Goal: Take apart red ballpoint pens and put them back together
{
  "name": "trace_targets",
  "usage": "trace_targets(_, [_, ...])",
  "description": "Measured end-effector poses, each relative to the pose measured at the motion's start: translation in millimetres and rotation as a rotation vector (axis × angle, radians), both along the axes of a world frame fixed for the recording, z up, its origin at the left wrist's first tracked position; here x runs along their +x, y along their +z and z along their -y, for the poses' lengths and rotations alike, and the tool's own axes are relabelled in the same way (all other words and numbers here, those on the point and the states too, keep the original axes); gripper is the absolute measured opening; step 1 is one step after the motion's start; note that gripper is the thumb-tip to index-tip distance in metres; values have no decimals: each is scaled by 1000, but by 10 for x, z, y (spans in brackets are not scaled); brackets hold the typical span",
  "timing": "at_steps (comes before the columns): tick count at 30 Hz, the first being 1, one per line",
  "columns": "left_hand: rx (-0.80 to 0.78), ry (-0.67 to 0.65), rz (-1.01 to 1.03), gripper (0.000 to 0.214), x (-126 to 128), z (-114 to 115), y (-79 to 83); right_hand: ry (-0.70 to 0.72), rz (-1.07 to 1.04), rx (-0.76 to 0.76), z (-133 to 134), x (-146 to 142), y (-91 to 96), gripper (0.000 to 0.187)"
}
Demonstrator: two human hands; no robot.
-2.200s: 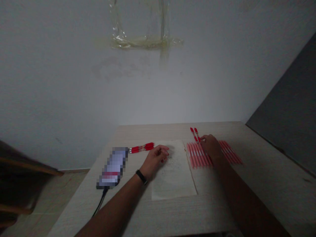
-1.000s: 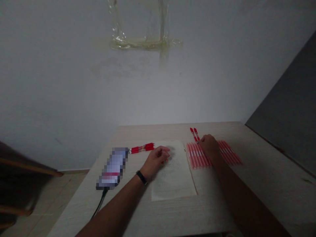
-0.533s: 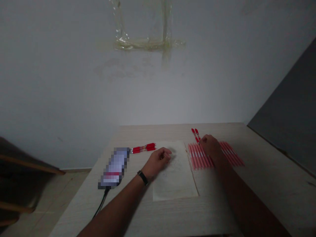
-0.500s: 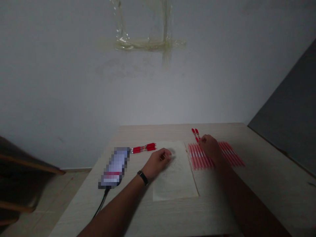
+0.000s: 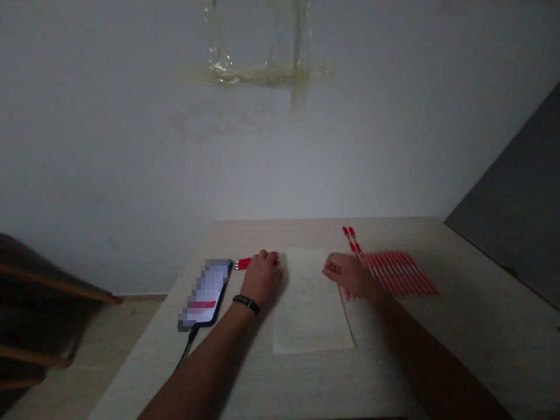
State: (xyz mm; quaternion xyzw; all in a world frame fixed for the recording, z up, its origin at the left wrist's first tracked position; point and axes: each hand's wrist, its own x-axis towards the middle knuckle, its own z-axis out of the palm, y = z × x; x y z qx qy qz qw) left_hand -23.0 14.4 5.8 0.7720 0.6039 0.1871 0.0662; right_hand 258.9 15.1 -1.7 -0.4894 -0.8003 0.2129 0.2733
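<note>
My left hand [image 5: 261, 275], with a black band on the wrist, lies on a small bunch of red pens [image 5: 243, 263] at the table's far left; its fingers curl down over the pens' caps. My right hand [image 5: 348, 274] hovers over the right edge of a sheet of paper [image 5: 311, 318], its fingers curled into a loose fist; I cannot see what is inside. Just right of it lies a row of several red pens [image 5: 400, 271] side by side. Two more red pens [image 5: 353, 239] lie beyond that row.
A phone [image 5: 205, 290] with a dark cable [image 5: 186, 350] lies left of my left hand, near the table [image 5: 459, 326] edge. The table stands against a white wall with old tape [image 5: 262, 71]. A dark panel [image 5: 516, 204] rises at right and a wooden chair [image 5: 39, 303] at left.
My left hand has moved left off the paper onto the bunch of red pens. My right hand has left the row of pens and moved left toward the paper, fingers closed.
</note>
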Motion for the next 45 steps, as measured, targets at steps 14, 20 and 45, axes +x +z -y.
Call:
trace_targets(14, [-38, 51, -179, 33, -68, -49, 21, -3, -43, 3, -31, 24, -37, 12])
trace_targets(20, [-16, 21, -165, 27, -98, -60, 36, -8, -24, -47, -23, 28, -44, 13])
trace_targets(45, [-144, -45, 1170, 24, 105, -28, 81, 282, -41, 41, -6, -153, -75, 23])
